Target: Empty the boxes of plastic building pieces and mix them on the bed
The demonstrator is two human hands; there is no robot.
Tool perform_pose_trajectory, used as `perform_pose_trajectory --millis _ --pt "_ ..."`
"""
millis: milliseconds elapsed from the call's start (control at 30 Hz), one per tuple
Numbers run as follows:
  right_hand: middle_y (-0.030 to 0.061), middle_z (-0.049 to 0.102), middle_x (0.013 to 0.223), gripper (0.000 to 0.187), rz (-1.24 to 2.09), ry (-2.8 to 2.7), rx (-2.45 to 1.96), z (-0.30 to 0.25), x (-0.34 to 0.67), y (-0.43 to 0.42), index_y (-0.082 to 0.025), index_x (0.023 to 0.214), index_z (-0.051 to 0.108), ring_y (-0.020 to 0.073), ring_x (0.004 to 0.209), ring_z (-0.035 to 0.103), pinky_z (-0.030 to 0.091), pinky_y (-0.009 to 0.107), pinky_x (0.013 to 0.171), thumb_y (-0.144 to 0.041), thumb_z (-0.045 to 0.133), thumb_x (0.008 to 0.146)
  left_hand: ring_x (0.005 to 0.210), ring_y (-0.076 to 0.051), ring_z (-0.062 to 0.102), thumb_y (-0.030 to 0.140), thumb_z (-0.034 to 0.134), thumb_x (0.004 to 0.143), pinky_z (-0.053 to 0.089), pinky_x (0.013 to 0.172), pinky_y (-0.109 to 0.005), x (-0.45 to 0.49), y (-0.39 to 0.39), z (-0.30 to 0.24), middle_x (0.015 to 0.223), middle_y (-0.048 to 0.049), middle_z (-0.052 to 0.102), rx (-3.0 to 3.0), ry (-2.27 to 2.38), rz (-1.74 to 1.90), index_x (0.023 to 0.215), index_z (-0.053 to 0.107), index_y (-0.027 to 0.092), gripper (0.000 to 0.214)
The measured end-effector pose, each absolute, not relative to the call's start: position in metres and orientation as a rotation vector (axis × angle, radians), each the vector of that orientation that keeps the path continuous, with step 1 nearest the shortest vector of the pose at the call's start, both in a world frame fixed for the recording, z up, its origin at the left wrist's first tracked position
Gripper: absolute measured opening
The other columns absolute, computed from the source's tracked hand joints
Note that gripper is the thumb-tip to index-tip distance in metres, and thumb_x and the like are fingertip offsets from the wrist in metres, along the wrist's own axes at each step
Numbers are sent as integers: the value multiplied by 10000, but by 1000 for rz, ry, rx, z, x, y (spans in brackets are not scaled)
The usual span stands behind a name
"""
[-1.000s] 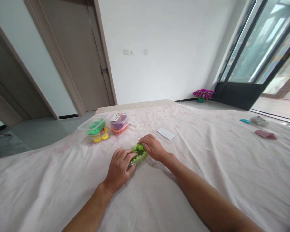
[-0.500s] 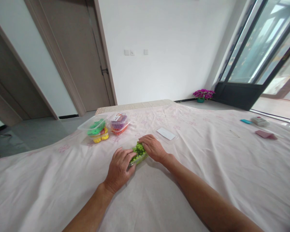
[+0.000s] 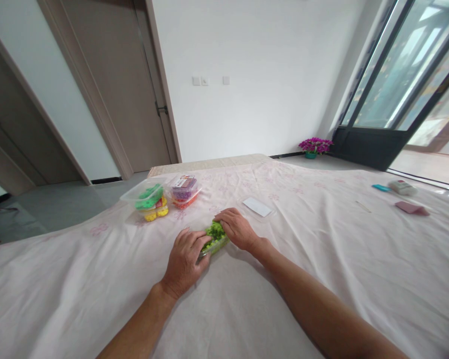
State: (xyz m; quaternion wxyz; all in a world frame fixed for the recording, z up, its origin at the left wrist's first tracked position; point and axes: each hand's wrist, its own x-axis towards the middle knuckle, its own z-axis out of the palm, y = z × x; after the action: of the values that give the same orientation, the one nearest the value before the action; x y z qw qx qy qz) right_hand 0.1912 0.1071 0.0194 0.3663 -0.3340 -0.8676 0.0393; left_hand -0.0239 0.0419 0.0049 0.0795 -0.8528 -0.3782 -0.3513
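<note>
In the middle of the bed-like surface a small clear plastic box holds bright green pieces, too small to make out one by one. My left hand grips the box's left end, fingers over the top and thumb low at the near side. At the right end my right hand is closed over the far corner, its fingertips hidden on the pieces or the rim. Just beyond my right hand lies a flat clear lid with a white label.
At the back left stand clear boxes with green pieces over yellow ones, and purple pieces over red. Far right on the pale cloth lie a blue item, a whitish object and a folded pink cloth.
</note>
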Motion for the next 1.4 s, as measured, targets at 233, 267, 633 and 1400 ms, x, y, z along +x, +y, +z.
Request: perform_pose_trajectory --millis 233,267,633,1400 --pt "75 708 1026 295 110 -2232 -875 19 191 107 -181 1045 653 198 998 609 414 399 980 -161 368 970 1082 -238 581 178 593 827 372 1078 -497 -24 42 5 1127 -63 646 -2545 -1132 -1048 1155 578 235 333" --pt "73 708 1024 295 112 -2232 -875 19 191 107 -181 1045 654 198 997 609 415 399 980 -162 370 969 1080 -239 582 179 594 826 375 1075 -496 -24 42 5 1126 -64 646 -2543 -1131 -1050 1152 580 234 330" --pt "70 709 1010 287 105 -2230 -870 18 191 109 -182 1033 657 194 989 607 417 392 977 -171 377 970 1080 -240 576 176 592 831 362 1078 -505 -24 41 4 1130 -64 643 -2549 -1134 -1051 1156 574 236 331" --pt "67 717 1058 314 178 -2246 -806 23 194 111 -192 1043 681 208 1067 599 437 398 994 -88 436 876 1081 -225 587 224 606 855 351 1093 -492 -25 41 6 1139 -54 664 -2541 -1171 -1073 1126 618 242 272"
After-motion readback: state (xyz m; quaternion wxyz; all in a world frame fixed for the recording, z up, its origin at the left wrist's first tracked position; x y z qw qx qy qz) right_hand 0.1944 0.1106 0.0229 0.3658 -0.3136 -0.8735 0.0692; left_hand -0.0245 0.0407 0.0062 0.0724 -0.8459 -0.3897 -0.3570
